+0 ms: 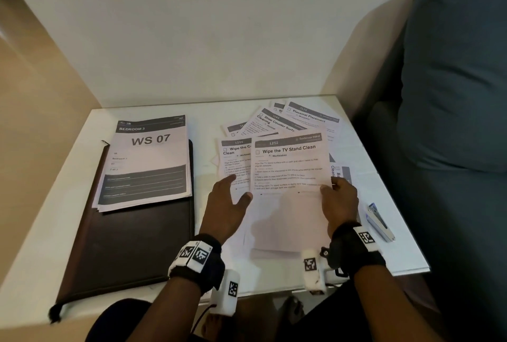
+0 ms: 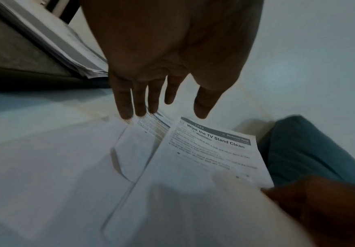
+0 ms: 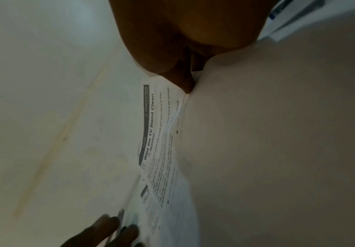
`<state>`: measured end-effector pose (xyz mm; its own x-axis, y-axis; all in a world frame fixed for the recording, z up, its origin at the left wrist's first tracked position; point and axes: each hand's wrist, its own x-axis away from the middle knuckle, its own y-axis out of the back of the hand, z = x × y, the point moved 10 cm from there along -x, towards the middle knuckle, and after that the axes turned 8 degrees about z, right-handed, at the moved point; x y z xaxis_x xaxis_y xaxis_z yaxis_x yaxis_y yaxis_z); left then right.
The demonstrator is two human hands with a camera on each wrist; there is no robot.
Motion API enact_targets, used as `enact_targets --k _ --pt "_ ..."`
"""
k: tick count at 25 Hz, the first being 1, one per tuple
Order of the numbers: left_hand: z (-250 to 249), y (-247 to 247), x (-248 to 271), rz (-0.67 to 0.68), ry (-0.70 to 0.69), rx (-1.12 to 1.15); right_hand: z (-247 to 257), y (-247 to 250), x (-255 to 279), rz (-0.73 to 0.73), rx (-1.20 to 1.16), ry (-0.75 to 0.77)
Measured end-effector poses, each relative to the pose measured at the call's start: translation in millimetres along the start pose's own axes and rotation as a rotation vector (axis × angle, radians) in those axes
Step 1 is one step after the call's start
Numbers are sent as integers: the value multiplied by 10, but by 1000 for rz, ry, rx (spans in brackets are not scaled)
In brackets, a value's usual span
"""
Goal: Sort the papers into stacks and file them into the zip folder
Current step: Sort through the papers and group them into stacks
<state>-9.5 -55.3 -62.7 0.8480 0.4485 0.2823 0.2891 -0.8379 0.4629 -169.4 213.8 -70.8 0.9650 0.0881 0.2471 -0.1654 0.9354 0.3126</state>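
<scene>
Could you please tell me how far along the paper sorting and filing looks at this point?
Done: one stack, topped by the WS 07 sheet, lies on the closed zip folder.

In hand: the right hand pinches the Wipe the TV Stand Clean sheet; the left hand hovers open beside it.

Left: the fanned loose papers remain unsorted, and nothing appears filed inside the folder yet.

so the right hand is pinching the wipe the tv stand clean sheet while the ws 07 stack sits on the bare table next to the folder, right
Not quite. The WS 07 stack lies on top of the dark zip folder, not on the bare table; the head view shows it. The rest holds: the right hand pinches the Wipe the TV Stand Clean sheet at its right edge.
</scene>
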Motion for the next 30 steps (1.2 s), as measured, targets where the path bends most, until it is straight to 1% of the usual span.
enact_targets --k 2,3,4,5,6,7,9,13,15,17,19,21,22,25,26,28,30 --pt "75 -29 126 40 87 327 -71 -112 176 56 -131 -21" --pt "137 -52 193 52 142 494 -106 -184 252 102 -159 -36" --pt "309 -42 308 45 205 625 -195 -318 352 159 -160 -57" --pt "358 -29 342 33 223 669 -228 -347 385 190 -160 -66" --pt "494 0 398 5 236 659 -297 -401 438 224 -144 -75" --pt "549 45 421 -24 231 593 -319 -398 453 237 -143 -80" --pt "574 61 443 -30 207 509 -334 -385 467 263 -155 -76" --pt "481 124 451 -57 146 530 -304 -438 487 325 -198 -104" --pt "460 90 442 -19 129 582 -281 -486 500 342 -202 -120" --pt "434 -9 442 48 125 696 -267 -530 502 349 -198 -132" --pt "447 -53 433 65 145 775 -266 -603 498 382 -160 -139" --pt "507 -54 417 60 181 813 -287 -653 429 386 -100 -156" --pt "553 -41 416 47 205 830 -278 -637 332 346 -18 -152" --pt "716 15 410 -7 255 814 -13 -601 -84 206 374 -68" --pt "767 19 408 -24 270 800 119 -642 -207 189 477 -23" --pt "840 37 399 -61 296 776 226 -821 -402 226 637 14" --pt "883 61 372 -91 310 750 162 -971 -518 276 787 -11"
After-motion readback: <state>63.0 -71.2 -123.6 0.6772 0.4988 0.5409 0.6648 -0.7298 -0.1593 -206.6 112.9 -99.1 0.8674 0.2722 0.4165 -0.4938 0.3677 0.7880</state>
